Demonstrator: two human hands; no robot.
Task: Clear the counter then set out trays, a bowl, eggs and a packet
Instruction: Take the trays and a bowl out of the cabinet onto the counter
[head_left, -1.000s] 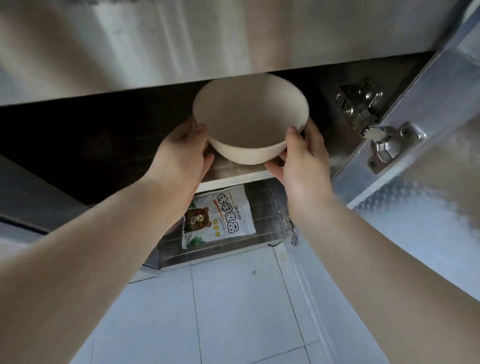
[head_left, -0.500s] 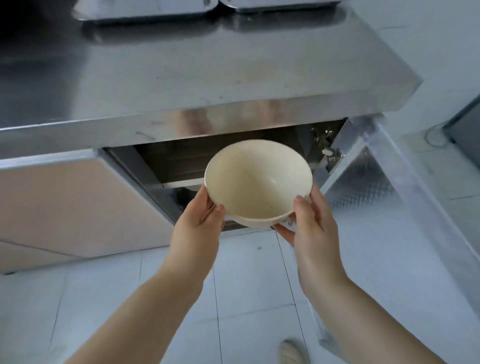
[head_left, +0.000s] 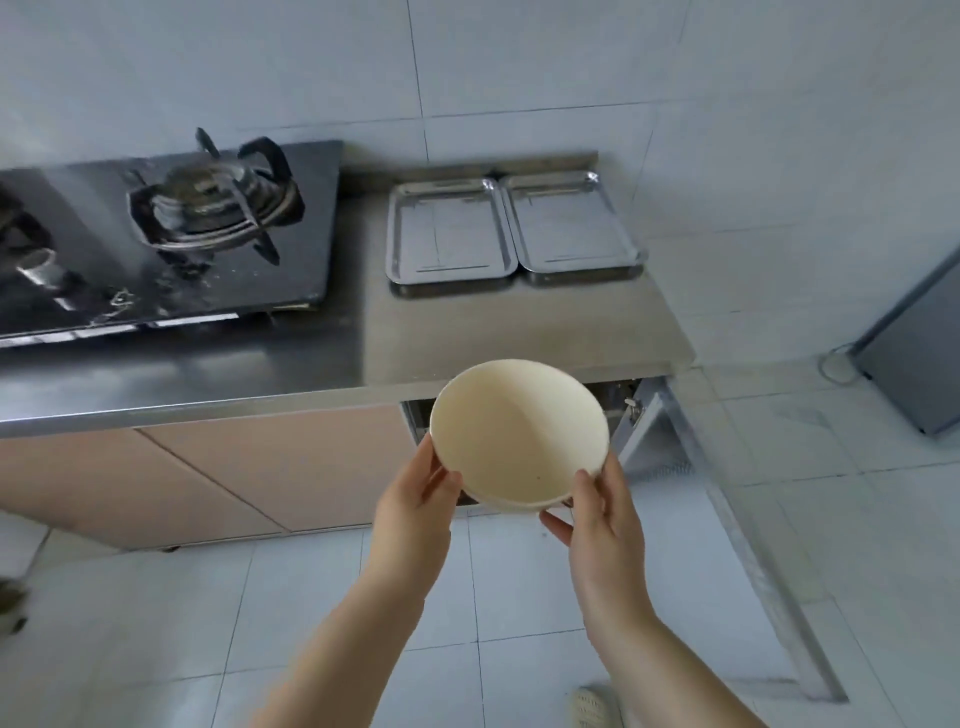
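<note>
Both hands hold a round cream-coloured bowl (head_left: 519, 436) in the air, in front of the steel desk's (head_left: 519, 322) front edge and above the white tiled floor (head_left: 311, 597). The left hand (head_left: 415, 512) grasps the bowl's left side, its thumb lying along the rim and its fingers curled under the outer wall. The right hand (head_left: 597, 514) grasps the near right side, thumb tip pressed on the rim and fingers cupped beneath the base. Each grip is partly closed, wrapped round the bowl's wall. The bowl tilts toward the camera and its inside is bare apart from a small dark speck.

On the desk, at the back by the tiled wall, two shallow rectangular stainless-steel trays (head_left: 451, 231) (head_left: 571, 221) sit side by side, edges touching; both are bare inside. To their left lies a black glass gas hob (head_left: 171, 234) with a metal burner and pan support.

Under the desk, behind the bowl, a cabinet stands with its metal door (head_left: 670, 441) swung out to the right. Peach-coloured cabinet fronts (head_left: 234, 467) run along to the left. A grey box-shaped appliance (head_left: 919, 353) stands on the floor at far right.
</note>
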